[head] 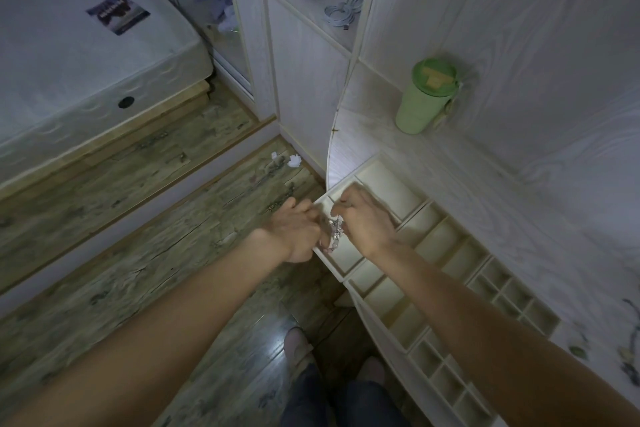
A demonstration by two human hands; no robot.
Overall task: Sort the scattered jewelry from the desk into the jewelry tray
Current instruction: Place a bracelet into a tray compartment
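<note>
A long cream jewelry tray with several compartments lies along the curved front edge of the white desk. Both my hands are over its far left end. My left hand and my right hand have curled fingers and together hold a silvery beaded bracelet, which hangs between them above a left-end compartment. Some dark jewelry pieces lie on the desk at the far right edge of the view.
A green lidded cup stands at the back of the desk. A shelf above holds a white cable, green books and a white dome. Wooden floor, a mattress and my feet are to the left and below.
</note>
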